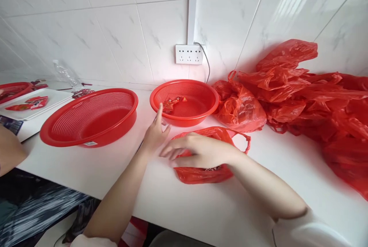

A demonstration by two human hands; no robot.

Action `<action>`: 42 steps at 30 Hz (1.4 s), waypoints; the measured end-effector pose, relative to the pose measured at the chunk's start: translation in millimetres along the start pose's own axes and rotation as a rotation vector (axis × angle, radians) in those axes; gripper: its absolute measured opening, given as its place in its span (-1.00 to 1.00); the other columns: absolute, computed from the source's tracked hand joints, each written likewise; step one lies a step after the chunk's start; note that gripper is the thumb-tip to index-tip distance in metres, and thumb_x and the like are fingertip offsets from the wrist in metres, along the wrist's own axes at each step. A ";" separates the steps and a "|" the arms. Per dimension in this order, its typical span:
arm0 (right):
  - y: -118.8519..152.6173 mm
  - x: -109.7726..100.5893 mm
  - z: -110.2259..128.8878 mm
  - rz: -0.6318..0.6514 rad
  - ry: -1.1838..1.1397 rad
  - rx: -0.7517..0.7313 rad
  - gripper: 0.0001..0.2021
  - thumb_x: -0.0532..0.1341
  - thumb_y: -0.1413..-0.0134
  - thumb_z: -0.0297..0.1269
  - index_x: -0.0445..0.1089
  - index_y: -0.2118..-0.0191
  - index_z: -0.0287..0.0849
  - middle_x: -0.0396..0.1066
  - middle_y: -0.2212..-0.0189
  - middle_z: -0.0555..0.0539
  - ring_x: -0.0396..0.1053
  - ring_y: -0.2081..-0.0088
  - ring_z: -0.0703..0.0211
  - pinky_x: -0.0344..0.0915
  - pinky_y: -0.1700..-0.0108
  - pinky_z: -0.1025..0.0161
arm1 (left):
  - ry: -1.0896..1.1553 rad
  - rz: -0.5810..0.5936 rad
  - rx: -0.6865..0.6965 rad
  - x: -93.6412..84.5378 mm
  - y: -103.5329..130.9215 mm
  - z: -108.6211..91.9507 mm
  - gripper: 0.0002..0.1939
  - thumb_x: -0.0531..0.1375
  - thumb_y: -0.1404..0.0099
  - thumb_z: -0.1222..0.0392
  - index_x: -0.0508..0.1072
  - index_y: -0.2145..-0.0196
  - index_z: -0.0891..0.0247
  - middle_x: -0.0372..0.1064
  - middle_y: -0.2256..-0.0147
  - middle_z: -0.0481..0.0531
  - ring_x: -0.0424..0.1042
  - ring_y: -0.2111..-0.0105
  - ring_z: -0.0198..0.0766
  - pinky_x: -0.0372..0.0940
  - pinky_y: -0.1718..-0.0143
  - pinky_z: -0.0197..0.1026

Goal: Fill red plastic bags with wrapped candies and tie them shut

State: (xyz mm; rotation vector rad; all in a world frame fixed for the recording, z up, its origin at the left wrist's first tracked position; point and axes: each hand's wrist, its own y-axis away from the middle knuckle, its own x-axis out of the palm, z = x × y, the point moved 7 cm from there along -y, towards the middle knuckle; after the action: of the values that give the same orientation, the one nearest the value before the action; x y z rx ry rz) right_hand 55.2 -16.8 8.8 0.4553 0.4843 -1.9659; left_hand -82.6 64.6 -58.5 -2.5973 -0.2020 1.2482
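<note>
My left hand (pixel 155 134) is just in front of the round red basket (pixel 198 105), its index finger raised by the rim and its fingers apart. Inside that basket lie several small red packets (pixel 171 104). My right hand (pixel 195 149) is over an open red plastic bag (pixel 195 176) on the white table, palm down, with fingers spread and slightly blurred. Nothing shows in either hand. Part of the bag's contents, small and dark, can be seen below my right wrist; the rest is hidden by the hand.
A larger oval red basket (pixel 115 136) stands at the left. Beyond it are a white tray (pixel 57 97), a clear bottle (pixel 66 74) and another person's arm (pixel 10 149). Red plastic bags (pixel 301 101) are heaped at the right. A power socket (pixel 189 54) is on the wall.
</note>
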 end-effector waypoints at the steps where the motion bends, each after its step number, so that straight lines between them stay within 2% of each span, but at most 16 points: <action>1: 21.9 -12.2 1.3 -0.043 0.053 0.024 -0.67 0.18 -0.19 -0.20 0.37 -0.05 -0.13 0.45 0.02 -0.09 0.44 0.07 0.17 0.35 0.03 0.27 | -0.061 -0.018 -0.025 -6.1 0.1 -0.8 -0.23 0.13 -0.24 0.03 -0.11 -0.32 0.12 0.43 0.30 -0.01 0.40 0.44 -0.23 0.21 0.39 -0.21; 3: 63.9 -38.9 -3.5 -0.144 0.172 0.128 -0.69 0.16 -0.19 -0.18 0.38 -0.03 -0.11 0.47 0.06 -0.08 0.45 0.08 0.13 0.36 0.05 0.24 | -0.166 -0.066 -0.076 -18.6 1.9 -4.5 -0.32 0.11 -0.25 -0.05 0.02 -0.26 0.16 0.44 0.31 0.01 0.41 0.40 -0.18 0.18 0.41 -0.21; 5: 102.9 -66.8 -15.6 -0.264 0.284 0.278 -0.67 0.13 -0.20 -0.13 0.37 -0.04 -0.08 0.47 0.07 -0.08 0.45 0.10 0.09 0.37 0.05 0.19 | -0.244 -0.023 -0.079 -23.2 5.7 -11.8 -0.49 0.07 -0.24 -0.17 0.31 -0.04 0.16 0.45 0.27 0.05 0.42 0.34 -0.14 0.17 0.40 -0.20; 7: 136.4 -91.4 -33.6 -0.377 0.410 0.466 -0.64 0.10 -0.21 -0.07 0.36 -0.05 -0.05 0.49 0.10 -0.09 0.46 0.11 0.05 0.38 0.09 0.14 | -0.297 0.160 -0.068 -16.2 12.2 -16.3 -0.52 0.06 -0.19 -0.29 0.45 0.25 0.16 0.47 0.26 0.06 0.42 0.32 -0.12 0.18 0.39 -0.20; 10: 170.6 -113.8 -67.3 -0.479 0.592 0.810 -0.57 0.08 -0.17 0.05 0.35 -0.04 -0.06 0.50 0.16 -0.16 0.47 0.20 -0.04 0.38 0.25 0.12 | -0.339 0.515 -0.081 2.8 28.6 -13.2 -0.49 0.13 -0.03 -0.37 0.47 0.47 0.16 0.47 0.36 0.04 0.42 0.40 -0.14 0.15 0.46 -0.22; 12: 178.0 -115.3 -88.1 -0.438 0.665 0.988 -0.54 0.13 -0.11 0.06 0.35 -0.02 -0.11 0.49 0.19 -0.21 0.46 0.25 -0.07 0.35 0.35 0.14 | -0.337 0.722 -0.048 16.0 40.3 -11.7 -0.52 0.17 0.01 -0.36 0.45 0.55 0.15 0.43 0.47 -0.02 0.38 0.49 -0.19 0.10 0.51 -0.25; 14: 173.8 -108.8 -101.4 -0.334 0.682 1.039 -0.58 0.20 -0.05 -0.06 0.34 -0.01 -0.13 0.48 0.19 -0.22 0.46 0.28 -0.04 0.30 0.41 0.20 | -0.327 0.859 0.013 26.6 48.9 -12.9 -0.56 0.19 -0.01 -0.29 0.39 0.62 0.15 0.35 0.56 -0.07 0.30 0.57 -0.26 0.04 0.56 -0.26; 17: 161.9 -100.3 -96.0 -0.265 0.671 0.932 -0.60 0.21 -0.01 -0.30 0.32 -0.03 -0.06 0.48 0.23 -0.12 0.44 0.35 0.08 0.25 0.45 0.28 | -0.287 0.862 0.079 31.2 49.1 -19.3 -0.63 0.18 -0.09 -0.14 0.34 0.66 0.18 0.28 0.60 -0.08 0.23 0.60 -0.30 0.01 0.57 -0.25; 20: 158.7 -105.5 -66.0 -0.391 0.679 0.789 -0.65 0.16 -0.08 -0.32 0.33 -0.02 0.01 0.49 0.35 -0.03 0.42 0.40 0.14 0.27 0.43 0.28 | -0.100 0.723 0.084 20.3 38.4 -33.7 -0.69 0.13 -0.17 -0.06 0.43 0.58 0.17 0.35 0.54 -0.06 0.31 0.52 -0.26 0.15 0.48 -0.24; 22: 160.9 -113.1 -42.9 -0.547 0.648 0.697 -0.69 0.15 -0.11 -0.29 0.35 0.01 0.03 0.50 0.39 0.01 0.43 0.40 0.15 0.30 0.40 0.27 | 0.068 0.547 0.070 2.2 26.3 -46.0 -0.72 0.15 -0.19 -0.06 0.53 0.46 0.16 0.42 0.43 -0.03 0.39 0.41 -0.21 0.26 0.36 -0.21; 26: 168.7 -130.8 -0.5 -0.987 0.621 0.468 -0.81 0.22 -0.07 -0.28 0.44 0.16 -0.01 0.50 0.37 0.02 0.45 0.38 0.16 0.38 0.32 0.20 | 0.454 0.043 0.103 -55.1 2.2 -72.9 -0.75 0.24 -0.18 -0.01 0.59 0.27 0.13 0.44 0.12 0.04 0.40 0.07 -0.11 0.30 0.04 -0.13; 29: 173.8 -138.6 28.9 -1.358 0.635 0.192 -0.90 0.20 -0.11 -0.28 0.44 0.25 -0.08 0.49 0.29 -0.03 0.46 0.25 0.10 0.39 0.16 0.10 | 0.714 -0.145 0.195 -88.5 -8.9 -96.7 -0.81 0.26 -0.19 0.07 0.60 0.27 0.14 0.45 0.07 0.05 0.34 -0.06 -0.08 0.21 -0.12 -0.07; 32: 170.0 -137.9 45.5 -1.577 0.565 -0.092 -0.89 0.16 -0.17 -0.26 0.40 0.21 -0.08 0.45 0.22 -0.07 0.43 0.13 0.07 0.35 0.01 0.03 | 0.892 -0.075 0.336 -102.1 -16.7 -128.0 -0.82 0.23 -0.23 0.12 0.58 0.23 0.18 0.47 0.07 0.08 0.34 -0.07 -0.05 0.21 -0.13 -0.01; 35: 151.4 -132.1 51.7 -1.543 0.452 -0.271 -0.83 0.17 -0.18 -0.25 0.34 0.10 -0.04 0.41 0.15 -0.08 0.40 0.06 0.10 0.33 -0.04 0.06 | 0.983 0.073 0.465 -100.0 -15.7 -156.1 -0.68 0.22 -0.24 0.07 0.47 0.05 0.13 0.47 0.11 0.09 0.40 0.00 -0.04 0.31 -0.02 -0.01; 39: 118.8 -111.9 59.8 -1.293 0.404 -0.337 -0.82 0.16 -0.19 -0.25 0.31 0.08 -0.03 0.40 0.16 -0.06 0.40 0.08 0.12 0.38 0.02 0.11 | 0.817 0.344 0.494 -65.9 -4.5 -179.3 -0.38 0.30 -0.14 0.06 0.27 -0.15 0.04 0.43 0.32 -0.02 0.46 0.34 -0.24 0.39 0.25 -0.17; 42: 92.1 -91.5 62.0 -0.981 0.477 -0.282 -0.85 0.15 -0.21 -0.23 0.35 0.11 -0.04 0.42 0.13 -0.09 0.39 0.04 0.07 0.35 -0.03 0.06 | 0.583 0.545 0.474 -28.3 4.7 -185.8 -0.68 0.29 -0.15 0.09 0.43 0.11 0.12 0.37 0.37 -0.03 0.41 0.37 -0.27 0.36 0.36 -0.24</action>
State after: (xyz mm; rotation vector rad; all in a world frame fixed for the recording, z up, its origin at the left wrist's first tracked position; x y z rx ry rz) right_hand 169.8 -17.2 95.7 0.5641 1.4851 -2.6398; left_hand 45.2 22.8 73.0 -2.5050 0.8438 0.5015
